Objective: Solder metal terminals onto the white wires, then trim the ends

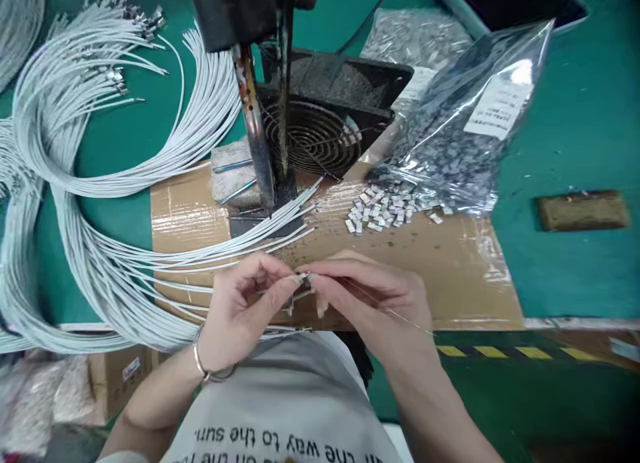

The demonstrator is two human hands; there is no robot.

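Note:
My left hand [250, 296] and my right hand [370, 300] meet over the front of the cardboard, thumbs and forefingers pinched together. Between their fingertips is a small silvery metal piece [306, 280], mostly covered by the fingers, so its exact kind is unclear. A thin strand of wire [395, 313] runs across my right palm. White cables [190, 260] pass behind and under my left hand, their stripped ends fanned out towards the machine. Just beyond my hands, a heap of small metal pieces [383, 210] lies on the cardboard sheet [450, 270].
A dark upright machine [260, 130] stands ahead, beside a black fan [313, 133] with a round grille. A plastic bag of small dark parts [450, 136] lies at right. Bundled cables [55, 136] fill the left. A brownish block [583, 210] rests on the green mat.

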